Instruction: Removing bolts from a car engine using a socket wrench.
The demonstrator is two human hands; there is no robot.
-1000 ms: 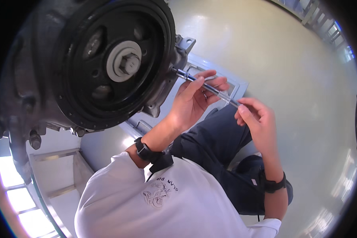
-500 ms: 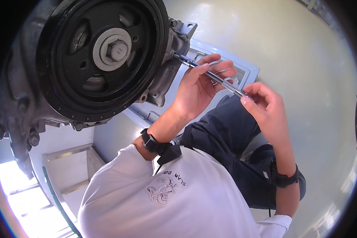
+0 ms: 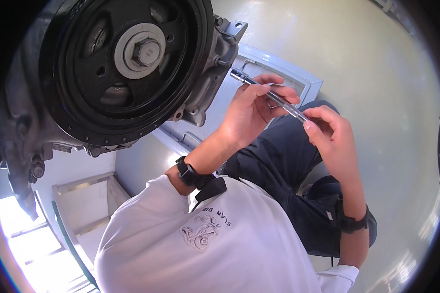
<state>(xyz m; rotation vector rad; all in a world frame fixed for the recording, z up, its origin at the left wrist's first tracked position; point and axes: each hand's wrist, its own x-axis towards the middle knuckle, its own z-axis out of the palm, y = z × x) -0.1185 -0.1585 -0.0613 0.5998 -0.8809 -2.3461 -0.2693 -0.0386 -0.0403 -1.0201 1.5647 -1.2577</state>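
Note:
A shiny chrome extension bar [image 3: 279,100] with a socket [image 3: 237,74] on its far end slants across both my hands. My left hand [image 3: 247,115] steadies it between thumb and curled fingers, a little behind the socket. The near, knurled end is pinched by the thumb and fingertips of my right hand [image 3: 333,136]. Just beyond the socket, a small bolt [image 3: 223,63] sticks out of the side of the engine [image 3: 215,80], with a short gap between them. A large black crankshaft pulley [image 3: 76,93] with a big hex bolt [image 3: 146,52] in its centre fills the upper left.
Below and behind my hands lies a light blue-grey metal frame [image 3: 310,85] on the pale floor [image 3: 376,97]. A metal bracket [image 3: 236,30] juts from the engine near the bar. A shelf-like frame [image 3: 85,188] stands at lower left. My knees are bent under my hands.
The socket has come away from the bolt on the engine. Bar and hands have shifted slightly right and down, while the engine sits a little differently in the picture.

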